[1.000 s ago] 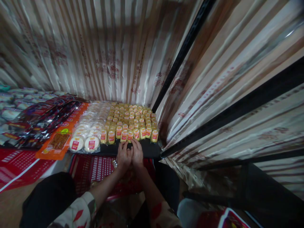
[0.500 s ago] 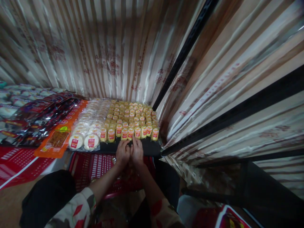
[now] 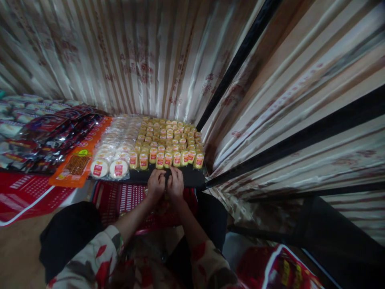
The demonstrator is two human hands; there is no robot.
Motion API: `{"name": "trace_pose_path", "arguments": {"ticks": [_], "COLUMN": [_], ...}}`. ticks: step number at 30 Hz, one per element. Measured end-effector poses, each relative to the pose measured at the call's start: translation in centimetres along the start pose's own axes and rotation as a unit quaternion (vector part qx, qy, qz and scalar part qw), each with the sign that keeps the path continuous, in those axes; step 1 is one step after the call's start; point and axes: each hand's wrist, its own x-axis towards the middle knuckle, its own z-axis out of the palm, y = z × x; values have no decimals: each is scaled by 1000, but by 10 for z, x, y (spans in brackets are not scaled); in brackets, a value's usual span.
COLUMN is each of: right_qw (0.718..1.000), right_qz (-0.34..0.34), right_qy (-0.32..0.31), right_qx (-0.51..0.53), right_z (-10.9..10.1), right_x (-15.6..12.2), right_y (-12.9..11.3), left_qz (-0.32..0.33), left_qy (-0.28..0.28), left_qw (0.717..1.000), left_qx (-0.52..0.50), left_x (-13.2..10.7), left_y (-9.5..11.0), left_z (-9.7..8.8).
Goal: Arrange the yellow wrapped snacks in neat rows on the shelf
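Note:
Rows of small yellow wrapped cakes (image 3: 167, 159) with red-and-white labels stand on a black shelf (image 3: 140, 176). My left hand (image 3: 156, 185) is at the shelf's front edge, its fingers loosely bent and nothing visible in them. Close beside it, my right hand (image 3: 175, 184) reaches a finger toward the base of the front row; whether it touches cannot be told. Nothing shows in that hand either. To the left of the cakes lie round white wrapped crackers (image 3: 118, 167) with red labels, in stacks.
A red plastic basket (image 3: 110, 200) sits below the shelf between my knees. Left of the crackers are an orange snack bag (image 3: 72, 169) and dark packets (image 3: 45, 136). Black frame bars (image 3: 240, 60) and a striped curtain (image 3: 135, 60) enclose the shelf. A red bag (image 3: 282, 267) lies lower right.
My hands have drawn back slightly from the front row of cakes and moved a little apart, with the fingers more bent. The view has shifted, so the shelf appears higher.

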Motion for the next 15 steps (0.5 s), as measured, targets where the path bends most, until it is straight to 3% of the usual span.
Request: {"name": "trace_pose_path", "arguments": {"ticks": [7, 10, 12, 15], "right_qw": [994, 989, 972, 926], "right_qz": [-46, -40, -3, 60], "right_qy": [-57, -136, -234, -373], "right_qx": [76, 48, 11, -27], "right_z": [-3, 1, 8, 25], "right_x": [-35, -47, -53, -60], "right_y": [0, 2, 6, 15], "left_qz": [2, -35, -94, -268], "left_qy": [-123, -170, -195, -220], "left_qw": [992, 984, 976, 933], "left_qx": [38, 48, 15, -94], "left_x": [-36, -48, -54, -60], "left_y": [-14, -30, -42, -63], "left_z": [-18, -24, -26, -23]}}
